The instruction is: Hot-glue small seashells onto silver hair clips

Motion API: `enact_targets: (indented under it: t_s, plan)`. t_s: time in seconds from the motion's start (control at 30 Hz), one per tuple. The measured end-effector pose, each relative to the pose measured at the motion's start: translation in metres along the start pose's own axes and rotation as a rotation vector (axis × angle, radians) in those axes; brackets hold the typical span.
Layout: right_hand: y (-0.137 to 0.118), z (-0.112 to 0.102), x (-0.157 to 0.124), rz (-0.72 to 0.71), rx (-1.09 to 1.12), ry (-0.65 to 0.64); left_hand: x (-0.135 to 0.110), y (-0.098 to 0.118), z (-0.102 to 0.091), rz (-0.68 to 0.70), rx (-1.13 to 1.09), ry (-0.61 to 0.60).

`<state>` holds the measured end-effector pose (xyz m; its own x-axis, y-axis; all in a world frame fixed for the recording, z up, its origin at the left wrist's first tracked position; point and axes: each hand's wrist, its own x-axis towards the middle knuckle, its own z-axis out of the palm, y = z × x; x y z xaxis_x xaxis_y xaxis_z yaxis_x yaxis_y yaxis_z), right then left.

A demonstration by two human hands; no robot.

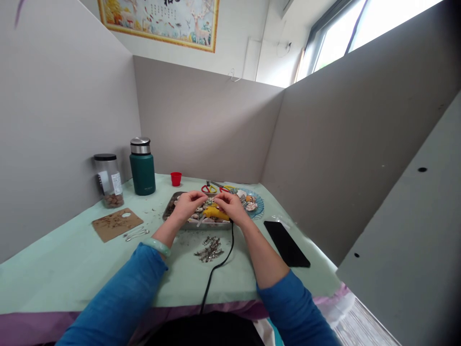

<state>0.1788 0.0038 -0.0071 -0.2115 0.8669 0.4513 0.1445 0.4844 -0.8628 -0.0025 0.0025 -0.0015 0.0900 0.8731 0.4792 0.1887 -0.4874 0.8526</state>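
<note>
My left hand (189, 203) and my right hand (230, 204) are raised over a metal tray (190, 225), fingertips pinched and close to each other. Whatever sits between the fingers is too small to make out. Shells and other small pieces fill the tray. On it lies a yellow glue gun (213, 212), just below my right hand, with its black cord (216, 265) running to the table's front edge. In front of the tray is a pile of small metal clips (209, 251).
A blue plate (260, 207) of shells stands right of the tray, a black phone-like slab (286, 243) nearer. Behind are red-handled scissors (209, 188) and a red cup (176, 179). Leftward stand a green flask (142, 173), a jar (109, 182), brown card (117, 225) and safety pins (137, 233).
</note>
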Motion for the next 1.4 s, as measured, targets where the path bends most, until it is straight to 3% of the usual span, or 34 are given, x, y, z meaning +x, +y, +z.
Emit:
enact_targets:
  t_s: [1.03,1.2,1.4]
  plan:
    - [0.009,0.000,0.003,-0.036,-0.094,0.012,-0.002,0.002,0.002,-0.052,0.010,-0.062]
    - [0.007,-0.001,0.002,0.005,-0.033,0.006,0.000,-0.004,0.002,-0.006,-0.018,-0.125]
    - [0.006,-0.001,0.002,0.063,0.062,-0.014,0.002,-0.006,0.001,0.086,0.051,-0.098]
